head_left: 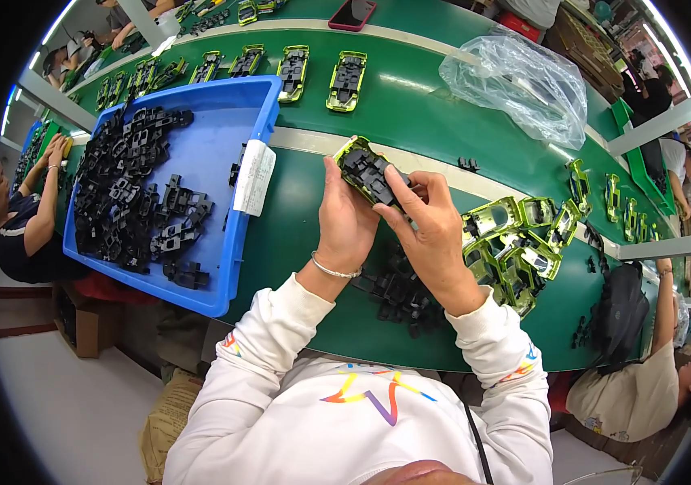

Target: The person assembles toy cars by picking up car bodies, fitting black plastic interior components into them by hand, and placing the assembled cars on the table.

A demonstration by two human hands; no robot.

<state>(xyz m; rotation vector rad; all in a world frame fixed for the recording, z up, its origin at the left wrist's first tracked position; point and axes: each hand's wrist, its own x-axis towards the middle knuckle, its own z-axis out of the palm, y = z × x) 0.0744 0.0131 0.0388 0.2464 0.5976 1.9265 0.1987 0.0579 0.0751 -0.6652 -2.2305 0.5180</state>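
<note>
A lime-green toy car body (353, 148) is held upside down over the green table, with a black plastic interior part (371, 174) lying in its underside. My left hand (344, 225) is closed around the car from the left and below. From the right, my right hand (436, 230) has its thumb and fingers pressed on the near end of the same car and black part. Just right of that hand lies a heap of lime-green car shells (500, 217). Loose black plastic parts (402, 295) are piled beneath my wrists, partly hidden by the right forearm.
On the left stands a blue tray (228, 133) of black parts, a paper label (255, 178) on its rim. Cars with black interiors (347, 81) line the far strip, near clear plastic bags (519, 85). A black bag (619, 305) sits right. Other people work on both sides.
</note>
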